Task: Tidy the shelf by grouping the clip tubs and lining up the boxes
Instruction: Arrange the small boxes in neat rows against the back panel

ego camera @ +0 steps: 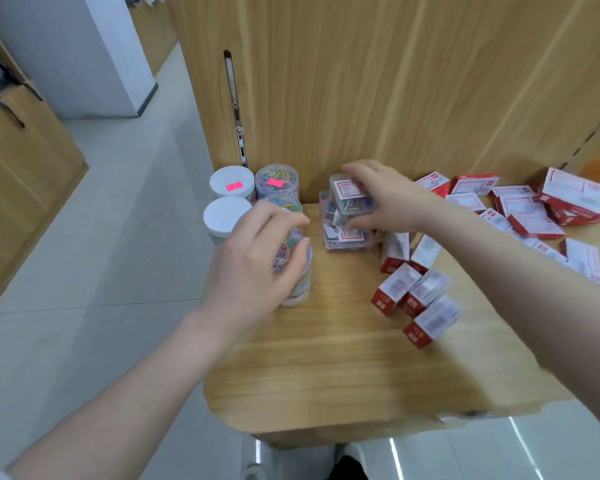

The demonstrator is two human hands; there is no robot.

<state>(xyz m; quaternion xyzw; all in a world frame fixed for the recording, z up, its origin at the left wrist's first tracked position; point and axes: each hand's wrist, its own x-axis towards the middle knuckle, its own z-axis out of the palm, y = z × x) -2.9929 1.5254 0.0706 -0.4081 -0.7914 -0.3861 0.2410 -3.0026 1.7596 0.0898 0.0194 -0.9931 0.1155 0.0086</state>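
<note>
Where the wooden shelf juts nearest the camera, its front part is bare wood, and both forearms reach in over it from the lower corners. A little further in, the left hand curls its fingers and thumb round a clear clip tub that stands upright near the shelf's left edge, coloured clips showing through its wall. To the right of that tub, a loose cluster of small red and white boxes lies tilted at odd angles, some touching one another, none in a row.

Behind the left hand stand four more round tubs, close together at the shelf's back left corner: two white-lidded tubs on the left, the far one bearing a pink sticker, and two clear-lidded tubs of coloured clips beside them, the far one also with a pink sticker.

Further in, near the middle, the right hand grips a clear square clip box from above, fingers on its far side and thumb on its near side; it sits on top of a second clear box below it. Whether the top box is lifted free or resting I cannot tell, as the picture is blurred there.

Farthest right, against the wooden back panel, flat red and white boxes lie heaped, overlapping and askew.
</note>
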